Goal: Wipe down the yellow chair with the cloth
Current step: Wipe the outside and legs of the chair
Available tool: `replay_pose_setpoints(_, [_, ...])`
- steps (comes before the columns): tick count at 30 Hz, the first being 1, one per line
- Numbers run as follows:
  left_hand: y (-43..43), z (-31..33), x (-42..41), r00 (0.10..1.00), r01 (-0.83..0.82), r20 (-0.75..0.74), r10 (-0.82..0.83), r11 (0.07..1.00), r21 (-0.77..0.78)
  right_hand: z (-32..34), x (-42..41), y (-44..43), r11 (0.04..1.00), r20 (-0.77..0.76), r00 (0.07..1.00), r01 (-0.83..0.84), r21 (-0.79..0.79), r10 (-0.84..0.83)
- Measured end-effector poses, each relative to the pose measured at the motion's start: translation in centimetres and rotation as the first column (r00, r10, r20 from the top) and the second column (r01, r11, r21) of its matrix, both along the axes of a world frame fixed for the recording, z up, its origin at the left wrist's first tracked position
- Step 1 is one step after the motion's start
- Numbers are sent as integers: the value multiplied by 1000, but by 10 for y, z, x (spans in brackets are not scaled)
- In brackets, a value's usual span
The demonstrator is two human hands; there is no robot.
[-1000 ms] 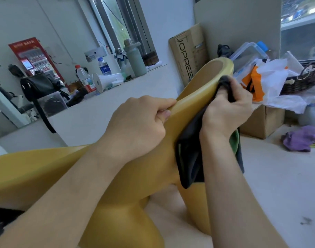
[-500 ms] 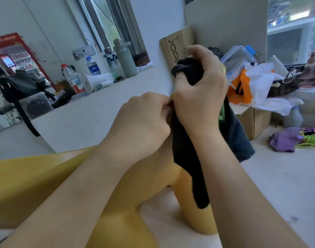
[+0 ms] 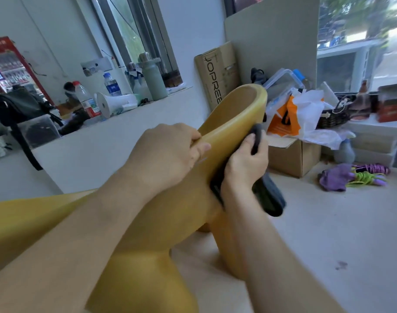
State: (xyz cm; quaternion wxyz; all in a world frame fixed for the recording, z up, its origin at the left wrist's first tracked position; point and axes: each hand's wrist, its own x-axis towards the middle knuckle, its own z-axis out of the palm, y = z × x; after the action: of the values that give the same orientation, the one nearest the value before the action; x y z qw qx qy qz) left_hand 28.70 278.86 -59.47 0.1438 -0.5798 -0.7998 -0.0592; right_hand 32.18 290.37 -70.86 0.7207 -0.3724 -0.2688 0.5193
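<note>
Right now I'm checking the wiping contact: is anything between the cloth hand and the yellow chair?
Only the dark cloth itself. The right hand presses it against the yellow chair just below the curved rim, and the left hand grips the rim alongside. Nothing else visible intervenes.

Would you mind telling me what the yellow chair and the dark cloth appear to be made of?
The yellow chair looks like moulded plastic with a smooth, slightly glossy finish: seamless curves, soft sheen on the rim. The dark cloth seems a soft, matte fabric, possibly microfibre: it drapes limply below the right hand.
</note>
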Motion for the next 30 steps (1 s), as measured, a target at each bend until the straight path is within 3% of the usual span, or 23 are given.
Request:
replay_pose_setpoints(3, [2,-12,3,993,31,-116,-19,994,101,-5,-8,-61,943,23,999,-32,332,25])
replay_pose_setpoints(5, [1,-16,4,989,45,-148,-28,992,116,-7,-6,-57,894,65,998,-17,448,-13])
replay_pose_setpoints(9, [7,-13,3,993,66,-107,-53,989,129,18,15,47,930,77,995,24,366,-56])
replay_pose_setpoints(12, [32,-16,9,990,63,-137,-45,989,130,17,17,71,951,73,997,-22,309,-1])
replay_pose_setpoints(16, [57,-13,12,987,50,-156,-32,993,111,1,10,34,860,259,962,-56,507,-91])
replay_pose_setpoints(20, [49,-9,11,983,113,-147,-113,994,-7,-6,34,66,738,412,901,-186,649,-135])
replay_pose_setpoints(24, [54,-9,17,982,128,-147,-116,989,79,8,10,82,888,248,962,-11,460,-117])
replay_pose_setpoints(27, [70,-8,23,988,122,-106,-111,986,110,-5,7,76,960,153,988,-73,270,32])
replay_pose_setpoints(30, [83,-3,25,993,106,-69,-100,991,82,-32,5,19,883,264,961,-189,430,77])
